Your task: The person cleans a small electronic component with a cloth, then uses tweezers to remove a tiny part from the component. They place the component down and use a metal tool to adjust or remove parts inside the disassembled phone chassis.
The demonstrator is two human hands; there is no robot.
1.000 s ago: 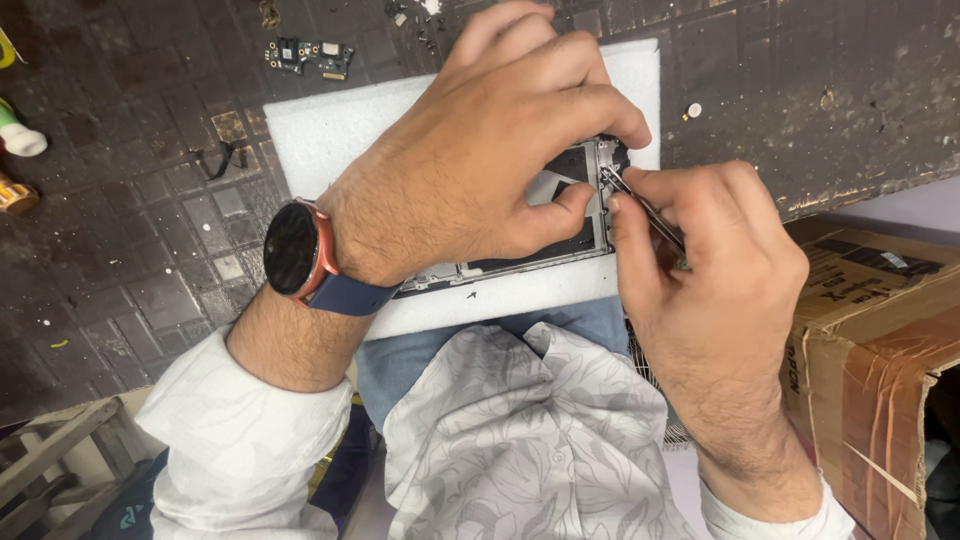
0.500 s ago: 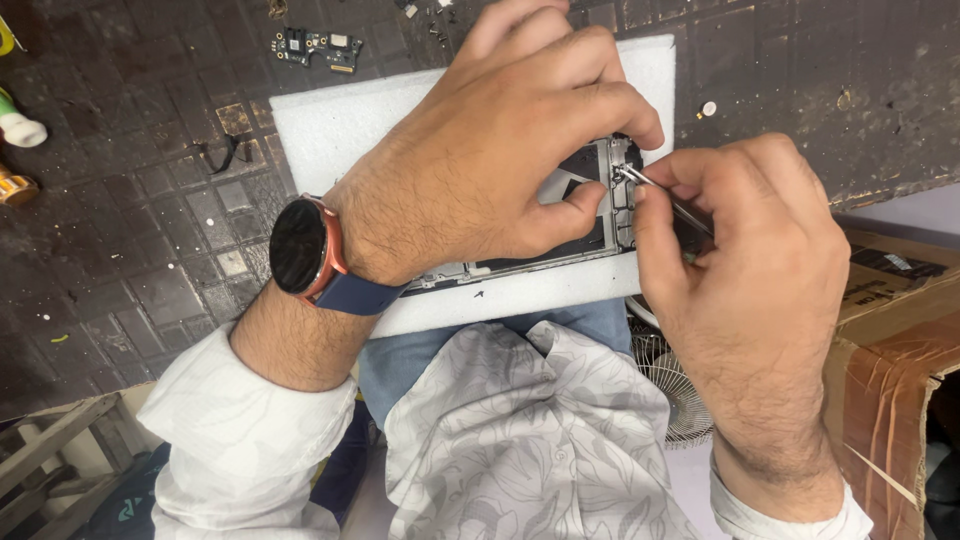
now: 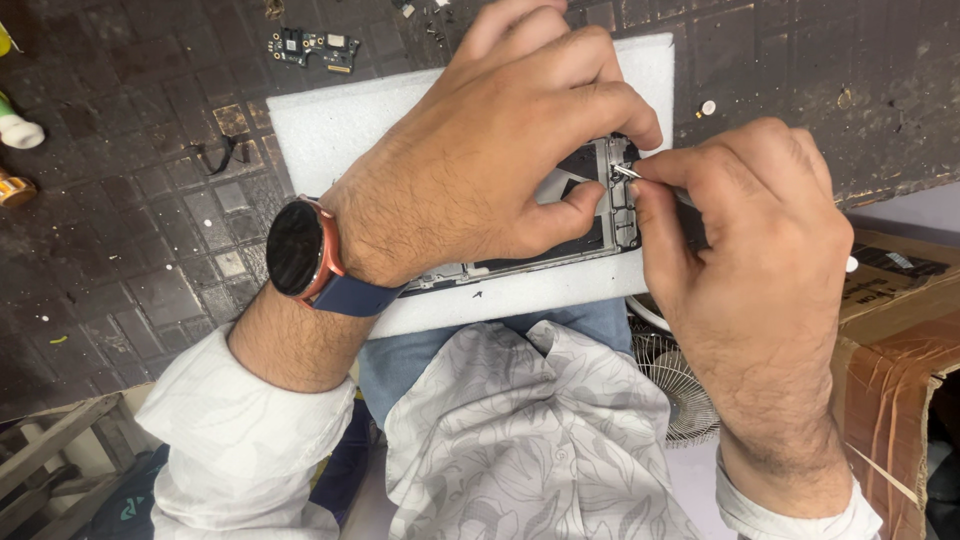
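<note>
The work surface is a dark, worn bench mat [image 3: 130,200] with a moulded grid of small squares, scuffed and speckled with debris. A white foam pad [image 3: 330,125], soft and rectangular, lies at the near edge of it, in front of you. On that pad rests the opened phone chassis [image 3: 610,205], a flat metal frame with dark inner parts, mostly covered by your hands.

Your left hand [image 3: 490,170] lies across the chassis, fingers curled over its far edge and thumb pressed against the inner plate, pinning it down. A round black watch [image 3: 295,248] with a copper rim and blue strap sits on that wrist.

Your right hand [image 3: 750,240] is closed in a pinch around slim metal tweezers [image 3: 628,172]; their fine tips meet the right end of the chassis, just beside your left thumb. I cannot tell whether the tips hold anything.

At the far edge lies a small green circuit board [image 3: 315,45], well apart from the pad. To the near right stands a brown cardboard box [image 3: 900,340], taped; a wire fan grille [image 3: 675,385] shows below the bench.
</note>
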